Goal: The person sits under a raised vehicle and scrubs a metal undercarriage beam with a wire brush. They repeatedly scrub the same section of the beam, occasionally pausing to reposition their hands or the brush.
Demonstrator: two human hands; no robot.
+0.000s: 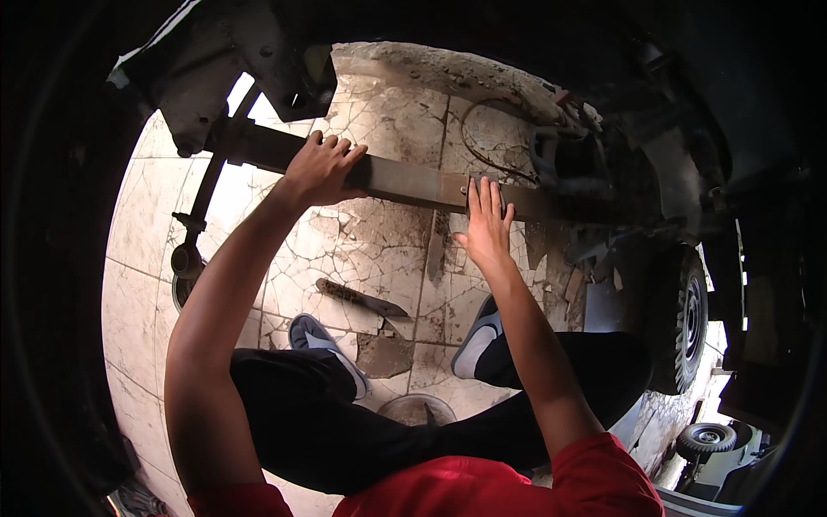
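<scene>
The clothing is a red shirt [448, 491] with short sleeves [603, 478], black trousers [332, 422] and round-toed grey shoes [307, 333].

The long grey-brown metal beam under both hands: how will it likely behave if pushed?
The beam is probably stiff, as it looks like straight metal. Its flat sides suggest it would hardly roll. It may also resist a push, since its left end appears joined to a dark metal bracket.
</scene>
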